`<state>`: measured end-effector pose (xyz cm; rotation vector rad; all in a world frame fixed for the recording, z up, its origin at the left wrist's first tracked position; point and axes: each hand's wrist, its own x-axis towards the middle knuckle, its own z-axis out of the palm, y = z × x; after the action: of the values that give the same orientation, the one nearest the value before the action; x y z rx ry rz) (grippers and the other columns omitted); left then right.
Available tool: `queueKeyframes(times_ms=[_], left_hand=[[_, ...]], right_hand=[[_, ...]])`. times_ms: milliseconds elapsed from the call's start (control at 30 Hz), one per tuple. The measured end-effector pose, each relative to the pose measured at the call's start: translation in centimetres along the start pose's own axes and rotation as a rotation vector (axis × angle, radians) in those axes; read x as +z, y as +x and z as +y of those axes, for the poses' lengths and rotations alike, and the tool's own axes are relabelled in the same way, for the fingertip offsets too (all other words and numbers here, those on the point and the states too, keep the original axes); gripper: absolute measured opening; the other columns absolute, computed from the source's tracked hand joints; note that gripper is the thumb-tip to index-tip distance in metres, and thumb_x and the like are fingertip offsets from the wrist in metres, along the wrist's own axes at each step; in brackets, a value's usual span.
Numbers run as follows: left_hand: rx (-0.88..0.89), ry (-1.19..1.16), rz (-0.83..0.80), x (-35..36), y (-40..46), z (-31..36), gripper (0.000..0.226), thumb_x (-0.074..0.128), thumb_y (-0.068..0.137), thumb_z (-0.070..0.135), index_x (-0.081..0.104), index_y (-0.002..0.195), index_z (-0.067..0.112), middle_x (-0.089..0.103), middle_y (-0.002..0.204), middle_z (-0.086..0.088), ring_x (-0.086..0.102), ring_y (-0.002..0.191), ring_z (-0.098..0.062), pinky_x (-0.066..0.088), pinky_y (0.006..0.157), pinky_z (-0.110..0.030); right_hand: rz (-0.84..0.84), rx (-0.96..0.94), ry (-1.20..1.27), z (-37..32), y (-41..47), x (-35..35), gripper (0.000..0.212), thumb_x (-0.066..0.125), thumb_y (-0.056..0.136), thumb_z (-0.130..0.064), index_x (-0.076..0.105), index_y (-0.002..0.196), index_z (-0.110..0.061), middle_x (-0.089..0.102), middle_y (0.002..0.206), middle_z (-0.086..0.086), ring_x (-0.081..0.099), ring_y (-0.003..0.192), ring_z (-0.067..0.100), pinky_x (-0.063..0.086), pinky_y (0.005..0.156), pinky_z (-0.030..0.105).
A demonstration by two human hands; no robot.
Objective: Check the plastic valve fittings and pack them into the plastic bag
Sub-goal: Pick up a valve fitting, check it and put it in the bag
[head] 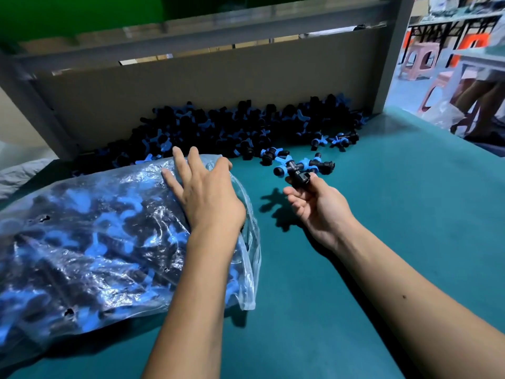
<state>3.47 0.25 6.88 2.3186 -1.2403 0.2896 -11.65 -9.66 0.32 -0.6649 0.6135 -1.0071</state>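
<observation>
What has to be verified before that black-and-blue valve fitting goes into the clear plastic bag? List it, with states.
1. Black-and-blue plastic valve fitting held in right hand: ok.
2. Left hand on the clear plastic bag near its mouth: ok.
3. Bag mouth open wide enough: cannot tell.
4. Fitting free of defects: cannot tell.
5. Bare green table between hand and bag: ok.
6. Pile of loose fittings left to pack: ok.

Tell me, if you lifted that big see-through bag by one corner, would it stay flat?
Probably not. The plastic bag looks thin and crinkly, so it would likely sag. It bulges with fittings, so it is probably heavy, and its open mouth by the left hand might spill some.
</observation>
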Motion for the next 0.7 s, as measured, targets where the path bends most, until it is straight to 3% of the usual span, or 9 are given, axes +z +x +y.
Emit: queueKeyframes(times_ms=[167, 300, 400, 533, 633, 700], left_hand=[[0.004, -0.233, -0.013, -1.1, 0.3, -0.1, 0.069, 0.058, 0.07, -0.016, 0.061, 0.121, 0.031, 0.018, 0.168, -0.012, -0.011, 0.158, -0.028, -0.012, 0.126, -0.046], [-0.02, -0.531, 0.04, -2.3, 1.0, -0.3, 0.07, 0.039, 0.069, -0.02, 0.066, 0.114, 0.027, 0.039, 0.158, -0.004, 0.011, 0.157, -0.025, 0.02, 0.125, -0.047], [0.004, -0.714, 0.118, -3.2, 1.2, -0.3, 0.071, 0.032, 0.063, -0.017, 0.068, 0.107, 0.026, 0.055, 0.128, 0.014, 0.039, 0.146, -0.031, 0.039, 0.113, -0.053], [0.06, -0.854, 0.188, -4.5, 1.3, 0.0, 0.071, 0.03, 0.061, -0.02, 0.069, 0.104, 0.022, 0.055, 0.109, 0.033, 0.036, 0.148, -0.014, 0.031, 0.12, -0.037], [0.086, -0.894, 0.223, -5.2, 1.2, 0.1, 0.071, 0.029, 0.06, -0.02, 0.067, 0.102, 0.022, 0.061, 0.134, 0.012, 0.036, 0.149, -0.015, 0.026, 0.123, -0.044], [0.111, -0.925, 0.245, -5.6, 1.1, 0.3, 0.069, 0.028, 0.058, -0.019, 0.066, 0.099, 0.021, 0.06, 0.142, -0.001, 0.036, 0.15, -0.016, 0.021, 0.125, -0.047]], right_hand=[[-0.067, -0.087, -0.06, 0.2, -0.4, 0.0, 0.011, 0.063, 0.098, -0.013, 0.069, 0.105, -0.007, 0.073, 0.092, 0.014, 0.07, 0.073, 0.016, 0.056, 0.064, 0.019], [-0.129, -0.246, -0.332, 0.8, -1.1, 0.4, 0.017, 0.076, 0.087, -0.006, 0.076, 0.098, -0.018, 0.075, 0.089, 0.008, 0.068, 0.069, 0.017, 0.053, 0.063, 0.023], [-0.176, -0.399, -0.626, 1.6, -1.5, 1.1, 0.022, 0.083, 0.081, -0.009, 0.077, 0.097, -0.022, 0.077, 0.089, 0.001, 0.065, 0.066, 0.011, 0.051, 0.061, 0.021], [-0.237, -0.514, -0.839, 3.0, -2.1, 3.3, 0.025, 0.087, 0.077, -0.017, 0.078, 0.098, -0.027, 0.076, 0.089, -0.011, 0.066, 0.075, 0.006, 0.056, 0.07, 0.026], [-0.326, -0.6, -0.839, 3.4, -3.1, 6.4, 0.017, 0.085, 0.08, -0.022, 0.078, 0.094, -0.028, 0.075, 0.088, -0.013, 0.065, 0.078, 0.003, 0.05, 0.071, 0.02], [-0.423, -0.646, -0.83, 3.6, -3.8, 8.9, 0.018, 0.079, 0.082, -0.019, 0.072, 0.079, -0.035, 0.069, 0.075, -0.02, 0.058, 0.071, -0.003, 0.044, 0.065, 0.018]])
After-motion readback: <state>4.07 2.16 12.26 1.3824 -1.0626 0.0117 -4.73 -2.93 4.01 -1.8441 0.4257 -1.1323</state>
